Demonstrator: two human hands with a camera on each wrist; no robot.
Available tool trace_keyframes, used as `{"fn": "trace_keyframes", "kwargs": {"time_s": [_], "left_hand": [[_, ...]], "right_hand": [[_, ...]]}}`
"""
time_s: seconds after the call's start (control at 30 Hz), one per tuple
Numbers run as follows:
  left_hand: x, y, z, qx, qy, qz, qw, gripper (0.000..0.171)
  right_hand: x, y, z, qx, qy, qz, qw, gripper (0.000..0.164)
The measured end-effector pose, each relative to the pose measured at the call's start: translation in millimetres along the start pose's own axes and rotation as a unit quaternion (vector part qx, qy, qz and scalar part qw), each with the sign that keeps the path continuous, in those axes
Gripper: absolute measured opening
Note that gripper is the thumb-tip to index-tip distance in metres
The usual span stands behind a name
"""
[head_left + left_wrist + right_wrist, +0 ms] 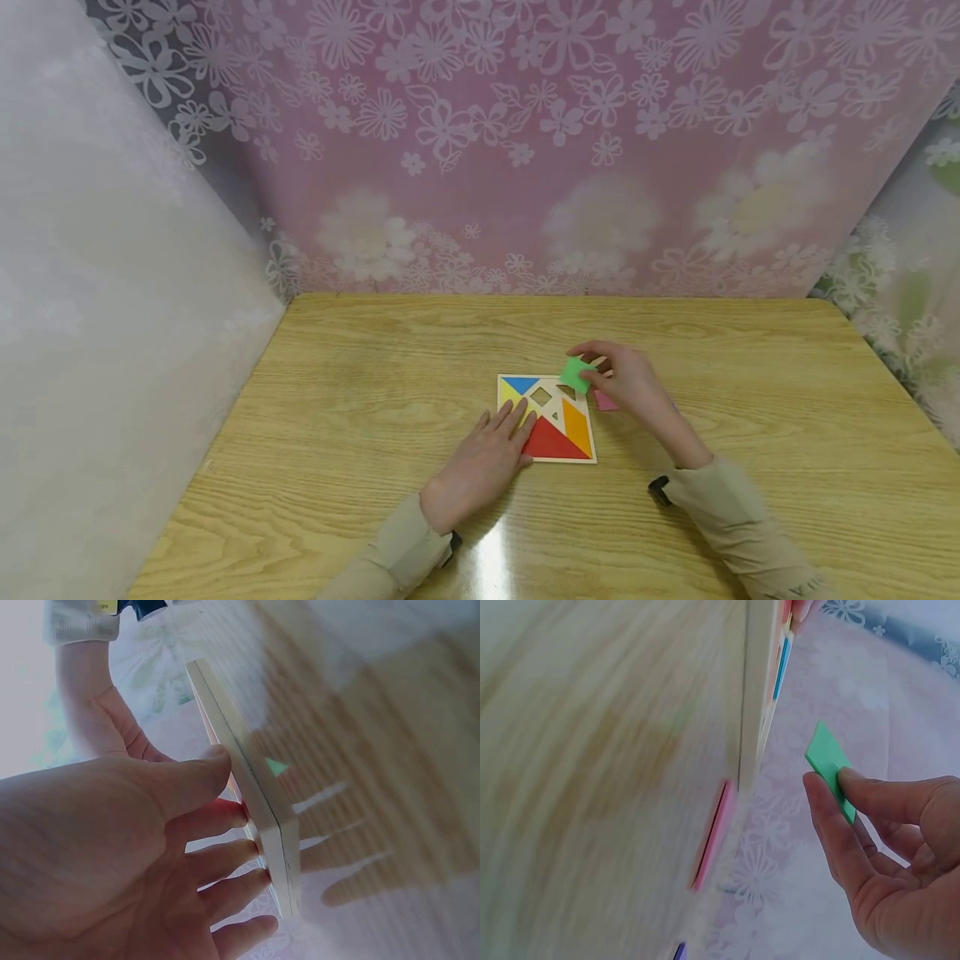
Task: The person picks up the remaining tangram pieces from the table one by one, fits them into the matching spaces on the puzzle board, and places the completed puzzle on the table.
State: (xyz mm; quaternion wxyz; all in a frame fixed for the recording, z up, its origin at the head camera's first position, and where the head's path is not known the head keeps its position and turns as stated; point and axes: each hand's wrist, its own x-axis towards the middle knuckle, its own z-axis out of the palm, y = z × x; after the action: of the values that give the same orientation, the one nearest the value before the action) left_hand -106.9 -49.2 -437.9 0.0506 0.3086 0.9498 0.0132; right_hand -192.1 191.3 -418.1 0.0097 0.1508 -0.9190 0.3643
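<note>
A square wooden tangram board (pixel 555 388) lies on the table with a red triangle (pixel 553 442), an orange parallelogram (pixel 576 427), a blue triangle (pixel 519 384) and a yellow piece (pixel 506 395) in it. Several cut-outs show bare. My left hand (pixel 480 467) rests on the board's left part, fingers straight and spread, partly covering the yellow piece; its thumb (pixel 206 776) touches the near edge. Above the board's far right corner, my right hand (pixel 633 387) pinches a flat green square piece (pixel 829 761) between thumb and fingers, tilted and apart from the board.
A pink piece (pixel 606 401) lies on the table just right of the board, partly under my right hand. Farther along, the right wrist view catches the tip of a purple piece (pixel 679 951). The wooden table (pixel 375 375) meets a floral curtain (pixel 465 208) at its far edge.
</note>
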Motion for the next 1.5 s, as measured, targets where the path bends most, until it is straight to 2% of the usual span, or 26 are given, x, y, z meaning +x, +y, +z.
{"fn": "trace_keyframes", "kwargs": {"time_s": [0.2, 0.53, 0.93, 1.1, 1.37, 1.5], "left_hand": [[-0.3, 0.1, 0.1, 0.0, 0.001, 0.0, 1.0, 0.056], [0.2, -0.4, 0.9, 0.012, 0.008, 0.0, 0.9999, 0.055], [-0.1, -0.3, 0.1, 0.006, 0.001, -0.004, 1.0, 0.055], [0.8, -0.6, 1.6, 0.009, 0.0, -0.003, 1.0, 0.056], [1.5, -1.1, 3.8, 0.028, 0.009, 0.002, 0.9996, 0.055], [1.2, -1.6, 4.3, 0.031, 0.017, 0.004, 0.9994, 0.054]], "right_hand": [[4, -7, 8, 0.007, -0.007, -0.007, 1.0, 0.031], [11, -13, 17, 0.045, -0.048, 0.004, 0.998, 0.027], [21, -7, 30, 0.117, -0.11, 0.041, 0.986, 0.023], [21, -10, 32, 0.088, -0.116, 0.044, 0.988, 0.023], [23, -16, 33, -0.024, -0.1, 0.045, 0.994, 0.023], [24, -18, 33, -0.055, -0.101, 0.039, 0.993, 0.022]]}}
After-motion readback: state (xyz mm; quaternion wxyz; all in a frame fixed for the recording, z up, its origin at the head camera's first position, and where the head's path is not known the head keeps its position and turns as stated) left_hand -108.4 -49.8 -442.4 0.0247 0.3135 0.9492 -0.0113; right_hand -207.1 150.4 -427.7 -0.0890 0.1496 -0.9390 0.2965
